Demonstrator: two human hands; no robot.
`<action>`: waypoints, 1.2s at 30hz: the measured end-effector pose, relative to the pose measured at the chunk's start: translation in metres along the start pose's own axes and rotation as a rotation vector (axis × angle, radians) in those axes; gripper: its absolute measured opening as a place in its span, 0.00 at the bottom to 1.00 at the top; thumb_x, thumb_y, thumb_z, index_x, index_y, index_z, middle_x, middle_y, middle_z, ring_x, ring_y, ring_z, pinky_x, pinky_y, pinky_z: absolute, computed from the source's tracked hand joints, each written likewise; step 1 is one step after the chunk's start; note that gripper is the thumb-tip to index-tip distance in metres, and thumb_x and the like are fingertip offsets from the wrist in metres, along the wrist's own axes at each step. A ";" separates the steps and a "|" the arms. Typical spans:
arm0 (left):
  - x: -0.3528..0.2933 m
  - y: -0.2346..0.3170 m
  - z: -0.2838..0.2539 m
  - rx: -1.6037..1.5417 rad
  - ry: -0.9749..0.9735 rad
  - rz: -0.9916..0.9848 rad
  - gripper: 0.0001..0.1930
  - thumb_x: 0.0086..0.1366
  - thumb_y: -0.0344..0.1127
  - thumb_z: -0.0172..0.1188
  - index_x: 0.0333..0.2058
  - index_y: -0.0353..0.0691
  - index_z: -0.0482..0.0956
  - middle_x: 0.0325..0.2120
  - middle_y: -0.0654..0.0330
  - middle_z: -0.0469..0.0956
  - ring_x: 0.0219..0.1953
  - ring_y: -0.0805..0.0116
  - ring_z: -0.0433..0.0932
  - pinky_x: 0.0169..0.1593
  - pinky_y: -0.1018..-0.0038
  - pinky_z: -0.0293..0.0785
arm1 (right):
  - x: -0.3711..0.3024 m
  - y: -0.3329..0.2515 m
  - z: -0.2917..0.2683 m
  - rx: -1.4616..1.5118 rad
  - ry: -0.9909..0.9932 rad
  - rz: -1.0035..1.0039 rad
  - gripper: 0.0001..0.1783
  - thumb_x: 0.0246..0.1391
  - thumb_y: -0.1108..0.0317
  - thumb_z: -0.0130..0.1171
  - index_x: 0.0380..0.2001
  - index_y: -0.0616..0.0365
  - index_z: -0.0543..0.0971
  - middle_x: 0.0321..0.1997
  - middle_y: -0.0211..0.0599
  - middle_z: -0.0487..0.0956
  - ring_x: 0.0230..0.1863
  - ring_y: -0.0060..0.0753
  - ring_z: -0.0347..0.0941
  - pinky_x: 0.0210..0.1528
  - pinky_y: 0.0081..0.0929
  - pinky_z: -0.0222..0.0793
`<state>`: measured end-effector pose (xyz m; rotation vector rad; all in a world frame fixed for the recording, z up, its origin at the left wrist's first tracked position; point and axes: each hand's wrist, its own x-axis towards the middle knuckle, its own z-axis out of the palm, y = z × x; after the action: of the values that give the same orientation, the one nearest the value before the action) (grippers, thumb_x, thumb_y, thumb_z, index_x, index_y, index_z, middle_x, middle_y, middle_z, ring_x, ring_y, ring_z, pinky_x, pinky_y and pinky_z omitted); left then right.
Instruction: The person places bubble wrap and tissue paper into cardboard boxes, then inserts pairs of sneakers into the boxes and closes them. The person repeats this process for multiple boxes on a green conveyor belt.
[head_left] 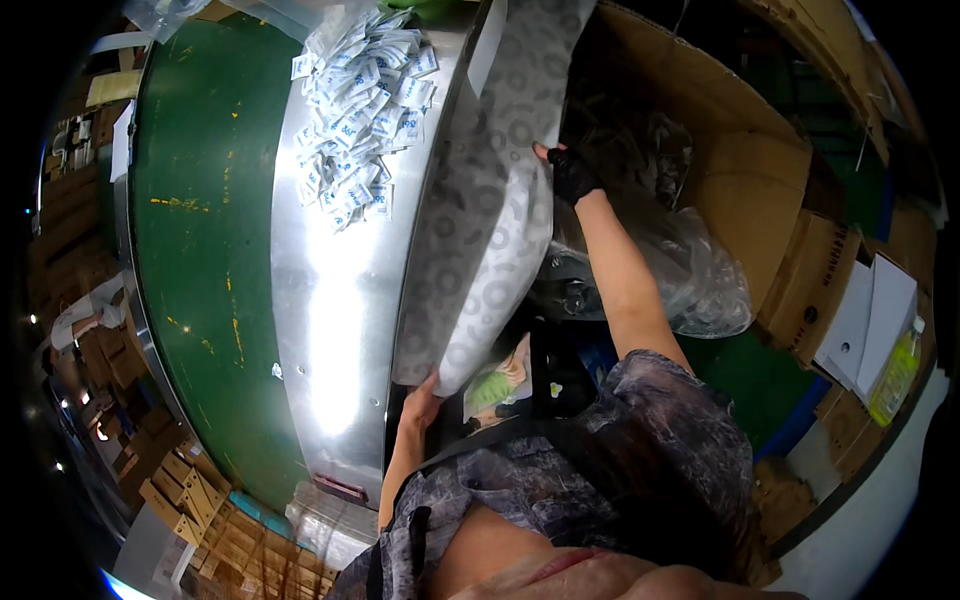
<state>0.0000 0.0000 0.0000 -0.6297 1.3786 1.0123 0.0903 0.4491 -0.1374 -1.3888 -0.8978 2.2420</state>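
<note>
A thin, softly creased sheet (495, 215) with grey ring shapes stretches along the right edge of the smooth, shiny metal table (335, 320). The left hand (422, 402) pinches its near end; the black-gloved right hand (573, 174) pinches its right edge. Flat, glossy packets (362, 115) heap toward the table's far edge.

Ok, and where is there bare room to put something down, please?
The metal strip looks mostly bare below the packet pile, between the green surface and the patterned sheet, though glare covers part. The green surface's middle shows only yellow marks. It is crowded at the pile and around the cardboard box with its clear plastic.
</note>
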 end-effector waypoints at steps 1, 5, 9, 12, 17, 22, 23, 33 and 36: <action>0.008 0.000 -0.002 0.036 -0.001 -0.016 0.25 0.61 0.43 0.48 0.53 0.35 0.58 0.52 0.60 0.61 0.53 0.65 0.61 0.54 0.69 0.58 | 0.023 0.028 -0.012 -0.086 0.068 -0.032 0.27 0.41 0.62 0.60 0.43 0.65 0.68 0.42 0.35 0.72 0.43 0.25 0.66 0.44 0.21 0.61; 0.043 -0.011 -0.020 -0.178 -0.057 -0.054 0.24 0.60 0.42 0.49 0.52 0.38 0.59 0.50 0.58 0.63 0.52 0.63 0.63 0.53 0.66 0.60 | 0.050 0.060 -0.006 -0.193 0.370 -0.074 0.24 0.40 0.64 0.59 0.42 0.64 0.69 0.41 0.38 0.72 0.43 0.27 0.66 0.43 0.22 0.62; 0.021 -0.002 0.001 -0.124 0.079 -0.006 0.25 0.61 0.42 0.48 0.53 0.36 0.57 0.50 0.58 0.64 0.51 0.61 0.64 0.53 0.65 0.61 | 0.029 0.062 -0.022 -0.210 0.457 -0.208 0.23 0.36 0.66 0.59 0.39 0.65 0.71 0.39 0.41 0.74 0.39 0.33 0.69 0.41 0.27 0.62; 0.019 -0.006 -0.004 -0.018 0.150 0.017 0.28 0.60 0.43 0.50 0.53 0.32 0.56 0.50 0.53 0.62 0.49 0.64 0.65 0.51 0.67 0.62 | 0.039 0.102 -0.049 -0.803 0.584 -0.176 0.22 0.36 0.62 0.57 0.36 0.64 0.73 0.36 0.47 0.75 0.38 0.40 0.70 0.41 0.29 0.64; 0.031 -0.039 -0.055 0.238 0.338 0.103 0.31 0.58 0.47 0.52 0.51 0.25 0.56 0.46 0.52 0.66 0.46 0.65 0.67 0.46 0.73 0.64 | 0.027 0.108 -0.033 -0.666 0.403 0.195 0.27 0.38 0.56 0.57 0.42 0.61 0.71 0.44 0.46 0.72 0.46 0.41 0.67 0.47 0.30 0.62; -0.008 0.013 0.007 0.407 0.296 0.173 0.35 0.59 0.52 0.46 0.52 0.23 0.54 0.47 0.48 0.65 0.47 0.63 0.66 0.47 0.74 0.63 | 0.119 0.193 -0.132 -1.012 0.510 0.193 0.23 0.40 0.56 0.55 0.38 0.59 0.72 0.46 0.48 0.68 0.46 0.41 0.63 0.47 0.33 0.58; -0.005 0.014 0.000 0.764 0.290 0.259 0.34 0.60 0.51 0.46 0.53 0.25 0.54 0.48 0.46 0.64 0.48 0.60 0.66 0.48 0.72 0.62 | 0.121 0.174 -0.109 -0.926 0.575 0.028 0.20 0.39 0.58 0.56 0.36 0.58 0.73 0.41 0.44 0.71 0.41 0.39 0.65 0.44 0.33 0.61; 0.095 0.008 -0.010 0.174 0.282 0.029 0.25 0.59 0.49 0.48 0.51 0.43 0.60 0.47 0.54 0.64 0.50 0.60 0.63 0.49 0.61 0.59 | -0.007 0.032 -0.018 -1.047 0.603 -0.207 0.34 0.45 0.56 0.53 0.52 0.64 0.59 0.55 0.54 0.58 0.55 0.53 0.55 0.52 0.39 0.56; 0.100 0.009 -0.019 0.160 0.146 0.020 0.27 0.59 0.48 0.49 0.54 0.46 0.55 0.50 0.59 0.62 0.54 0.62 0.60 0.51 0.53 0.55 | -0.071 0.031 0.016 -1.054 0.480 -0.741 0.32 0.44 0.54 0.54 0.52 0.54 0.61 0.57 0.50 0.57 0.56 0.49 0.54 0.56 0.43 0.48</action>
<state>-0.0273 0.0087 -0.0982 -0.5804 1.5798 0.8754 0.1092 0.3789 -0.1066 -1.4572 -2.0783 0.7910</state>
